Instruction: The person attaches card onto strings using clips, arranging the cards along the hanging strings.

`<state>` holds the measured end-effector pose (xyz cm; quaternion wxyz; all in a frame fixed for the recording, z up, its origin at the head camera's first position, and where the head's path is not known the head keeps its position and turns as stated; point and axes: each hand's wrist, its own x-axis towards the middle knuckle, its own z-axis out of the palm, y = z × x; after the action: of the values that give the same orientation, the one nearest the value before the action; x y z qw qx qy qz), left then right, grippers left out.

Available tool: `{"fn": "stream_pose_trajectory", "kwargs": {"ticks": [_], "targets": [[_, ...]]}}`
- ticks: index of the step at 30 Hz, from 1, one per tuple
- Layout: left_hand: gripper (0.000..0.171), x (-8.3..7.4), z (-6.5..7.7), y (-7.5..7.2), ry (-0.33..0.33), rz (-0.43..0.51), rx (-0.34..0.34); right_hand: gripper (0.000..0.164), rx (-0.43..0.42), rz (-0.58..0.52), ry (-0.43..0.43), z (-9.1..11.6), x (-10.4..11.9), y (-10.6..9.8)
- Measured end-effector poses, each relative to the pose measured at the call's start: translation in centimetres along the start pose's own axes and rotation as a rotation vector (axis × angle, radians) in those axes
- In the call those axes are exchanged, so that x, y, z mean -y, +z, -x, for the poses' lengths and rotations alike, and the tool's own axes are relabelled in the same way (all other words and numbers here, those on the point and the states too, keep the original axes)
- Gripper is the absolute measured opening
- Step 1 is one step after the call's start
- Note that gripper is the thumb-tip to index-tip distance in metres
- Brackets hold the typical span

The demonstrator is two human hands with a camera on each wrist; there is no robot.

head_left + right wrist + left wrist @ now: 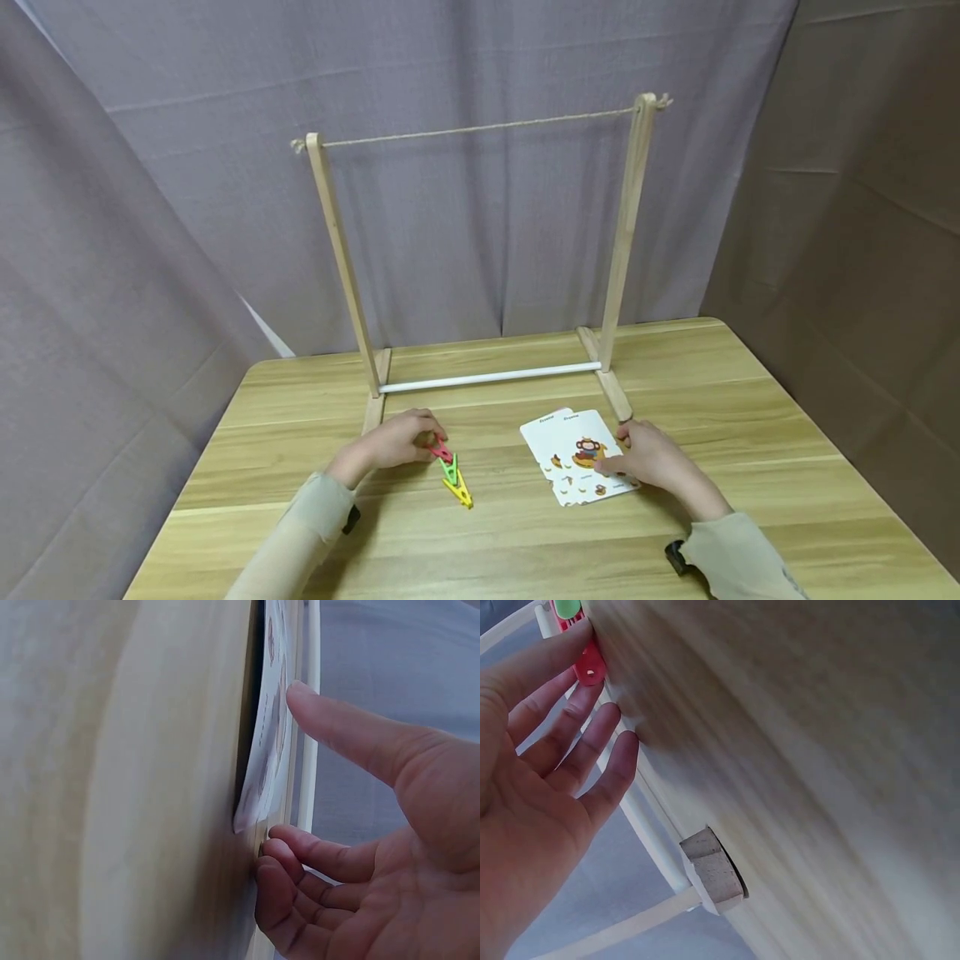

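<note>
My left hand (401,437) is at the red clothespin (441,450), thumb and fingertips around its end, as the left wrist view shows. A green clothespin (450,471) and a yellow clothespin (459,490) follow it in a row toward me. On the right, two white cards (551,450) overlap on the table, the top one printed with a monkey and bananas. My right hand (652,457) is at their right side. Its thumb (330,720) reaches over the card face, while the other fingers (300,900) bend beside the card's edge, apart from the thumb.
Behind the hands stands a wooden frame with two posts (626,233), a string (480,129) tied across the top and a white rod (487,378) low between the feet. The wood-grain table (510,550) meets grey curtains (480,250) at the back.
</note>
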<state>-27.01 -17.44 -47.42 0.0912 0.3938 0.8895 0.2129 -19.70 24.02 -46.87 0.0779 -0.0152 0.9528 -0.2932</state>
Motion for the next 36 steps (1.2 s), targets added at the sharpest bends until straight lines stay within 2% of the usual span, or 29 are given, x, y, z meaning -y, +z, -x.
{"fn": "stream_pose_trajectory", "kwargs": {"ticks": [18,25,31,36], "targets": [[0.026,0.4,0.5,0.0,-0.018,0.016,-0.024,0.079,-0.001,0.064,-0.032,0.5,-0.3,0.3],[0.027,0.5,0.8,-0.1,-0.017,0.020,-0.047,0.070,0.003,0.055,-0.011,0.3,-0.4,0.5],[0.028,0.5,1.0,0.0,-0.042,0.026,-0.042,0.067,0.012,0.037,-0.003,0.1,-0.7,0.6],[0.028,0.5,1.0,0.2,-0.057,0.029,-0.041,0.065,0.020,-0.011,-0.027,-0.2,-0.9,0.3]]}}
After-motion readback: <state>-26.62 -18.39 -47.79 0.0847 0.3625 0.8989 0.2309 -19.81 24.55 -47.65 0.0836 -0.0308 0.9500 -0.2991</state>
